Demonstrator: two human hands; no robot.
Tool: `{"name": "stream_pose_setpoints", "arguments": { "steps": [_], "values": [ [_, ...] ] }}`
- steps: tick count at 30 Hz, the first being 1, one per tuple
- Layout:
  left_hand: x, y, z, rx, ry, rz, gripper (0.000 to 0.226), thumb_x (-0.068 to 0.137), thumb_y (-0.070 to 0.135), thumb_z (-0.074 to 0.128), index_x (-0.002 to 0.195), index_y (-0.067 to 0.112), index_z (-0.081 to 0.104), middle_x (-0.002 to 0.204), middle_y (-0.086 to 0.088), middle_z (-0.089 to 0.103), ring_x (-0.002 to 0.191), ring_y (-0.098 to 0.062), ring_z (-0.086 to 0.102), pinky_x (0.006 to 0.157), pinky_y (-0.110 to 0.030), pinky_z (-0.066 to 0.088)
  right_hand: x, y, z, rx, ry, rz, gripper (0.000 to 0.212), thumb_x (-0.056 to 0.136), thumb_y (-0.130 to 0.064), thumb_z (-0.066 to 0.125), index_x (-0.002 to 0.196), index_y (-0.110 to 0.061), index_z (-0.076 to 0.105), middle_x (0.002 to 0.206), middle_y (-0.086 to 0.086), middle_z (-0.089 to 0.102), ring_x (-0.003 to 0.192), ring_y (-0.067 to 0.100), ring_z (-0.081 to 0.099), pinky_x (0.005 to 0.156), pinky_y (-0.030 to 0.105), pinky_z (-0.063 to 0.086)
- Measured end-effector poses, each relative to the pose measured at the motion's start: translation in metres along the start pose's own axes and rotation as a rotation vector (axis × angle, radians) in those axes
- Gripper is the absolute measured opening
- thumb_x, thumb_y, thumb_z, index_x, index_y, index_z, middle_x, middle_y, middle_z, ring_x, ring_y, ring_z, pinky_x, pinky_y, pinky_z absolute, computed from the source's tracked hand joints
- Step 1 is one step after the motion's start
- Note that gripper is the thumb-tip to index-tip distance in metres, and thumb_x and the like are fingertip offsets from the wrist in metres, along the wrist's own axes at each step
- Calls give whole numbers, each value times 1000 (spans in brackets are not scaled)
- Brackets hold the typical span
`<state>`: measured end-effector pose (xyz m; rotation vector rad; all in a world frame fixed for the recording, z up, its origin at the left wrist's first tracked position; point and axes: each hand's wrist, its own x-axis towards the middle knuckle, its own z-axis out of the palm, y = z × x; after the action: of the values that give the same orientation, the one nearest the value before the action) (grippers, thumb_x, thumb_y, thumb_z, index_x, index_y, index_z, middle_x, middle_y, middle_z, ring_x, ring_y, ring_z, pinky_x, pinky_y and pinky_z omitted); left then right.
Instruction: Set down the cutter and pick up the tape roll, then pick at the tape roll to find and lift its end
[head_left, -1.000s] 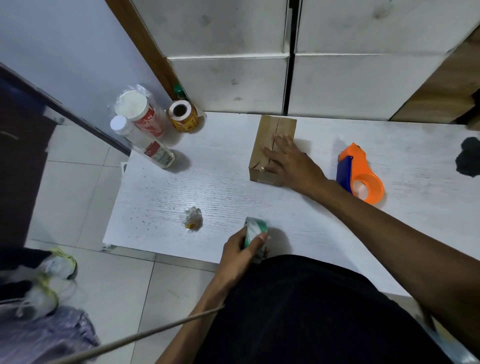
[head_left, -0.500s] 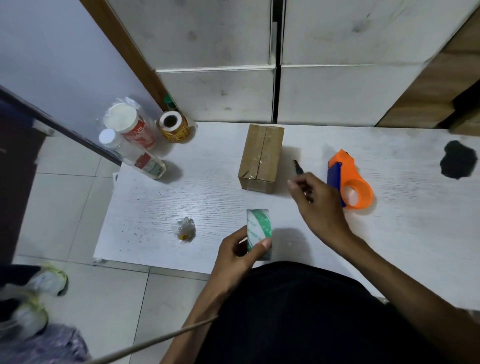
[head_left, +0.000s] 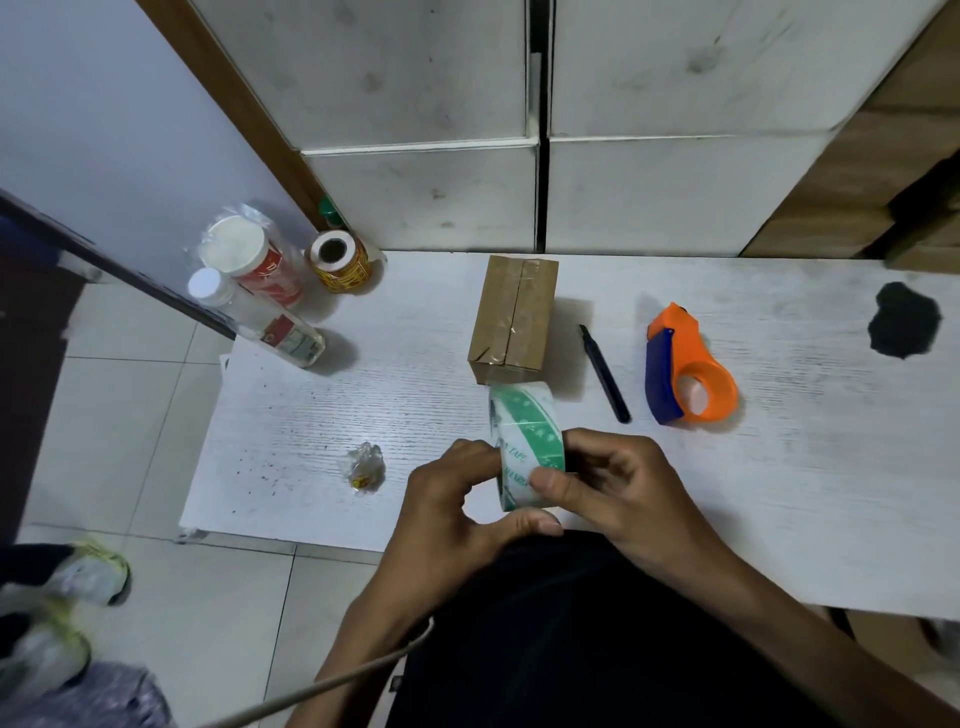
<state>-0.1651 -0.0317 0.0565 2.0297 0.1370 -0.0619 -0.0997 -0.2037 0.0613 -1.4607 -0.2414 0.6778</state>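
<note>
Holding a green-and-white tape roll (head_left: 525, 447) upright over the near edge of the white table (head_left: 779, 493), just in front of the taped cardboard box (head_left: 514, 321), the left hand (head_left: 457, 509) and right hand (head_left: 618, 493) are both gripping it, right thumb pressing its printed face. Judging by this, the person is hunting for the tape's loose end; peeling it would call for a fingernail.
</note>
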Motion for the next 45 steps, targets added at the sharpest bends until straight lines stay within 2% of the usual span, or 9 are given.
{"name": "stream_pose_setpoints", "arguments": {
  "steps": [4, 8, 11, 16, 22, 26, 31, 38, 45],
  "values": [
    [5, 19, -33, 245, 18, 16, 43, 66, 42, 90, 100, 27, 67, 97, 16, 69, 93, -6, 65, 81, -24, 51, -4, -7, -2, -176, 58, -82, 16, 85, -25, 76, 98, -17, 78, 98, -2, 80, 97, 17, 74, 88, 36, 57],
    [14, 57, -70, 174, 36, 74, 56, 79, 20, 66, 132, 28, 51, 130, 19, 59, 120, -8, 59, 97, -22, 51, -10, -13, -2, -339, 123, -135, 34, 80, -46, 71, 93, -16, 77, 91, 5, 78, 91, 23, 72, 82, 46, 53],
    [26, 88, -73, 280, -12, 174, 61, 87, 42, 60, 146, 33, 45, 143, 22, 53, 129, -4, 53, 101, -18, 46, -12, -20, 3, -351, 107, -177, 33, 80, -44, 72, 95, -15, 78, 91, 1, 79, 90, 20, 73, 79, 42, 54],
    [39, 102, -70, 536, -93, 297, 54, 78, 63, 66, 121, 31, 72, 119, 16, 70, 110, -10, 64, 88, -34, 57, -13, -30, 8, -370, 111, -224, 26, 82, -40, 71, 95, -19, 78, 87, -5, 77, 84, 14, 72, 76, 38, 53],
    [32, 101, -62, 503, 33, 317, 11, 81, 31, 83, 90, 27, 79, 91, 12, 74, 81, -12, 66, 62, -6, 38, -14, -34, 5, -363, 163, -213, 30, 83, -45, 69, 90, -17, 77, 83, 4, 75, 81, 24, 69, 75, 40, 50],
    [29, 100, -59, 460, 78, 345, 6, 81, 27, 80, 85, 23, 80, 86, 9, 75, 77, -14, 69, 64, -4, 40, -14, -35, 5, -329, 176, -198, 29, 84, -45, 68, 90, -18, 75, 84, 7, 74, 83, 27, 69, 77, 46, 52],
    [21, 93, -49, 513, 249, 518, 6, 82, 16, 83, 87, 16, 83, 80, -1, 75, 69, -24, 68, 62, -37, 54, -14, -40, 12, -215, 160, -155, 9, 89, -25, 66, 95, -17, 66, 84, 7, 75, 82, 29, 71, 78, 54, 52],
    [12, 90, -38, 634, 422, 631, 9, 89, 12, 77, 82, 12, 82, 71, -2, 74, 69, -26, 67, 61, -39, 51, -16, -53, 18, -65, 154, -116, 23, 89, -23, 65, 110, -22, 56, 93, 1, 80, 88, 24, 75, 86, 55, 53],
    [11, 101, -32, 575, 408, 551, 11, 90, 10, 75, 80, 12, 79, 81, 0, 74, 71, -30, 59, 66, -32, 47, -19, -64, 21, 61, 174, -190, 26, 87, -24, 65, 109, -16, 53, 92, 10, 77, 86, 42, 66, 81, 56, 51]
  ]
}}
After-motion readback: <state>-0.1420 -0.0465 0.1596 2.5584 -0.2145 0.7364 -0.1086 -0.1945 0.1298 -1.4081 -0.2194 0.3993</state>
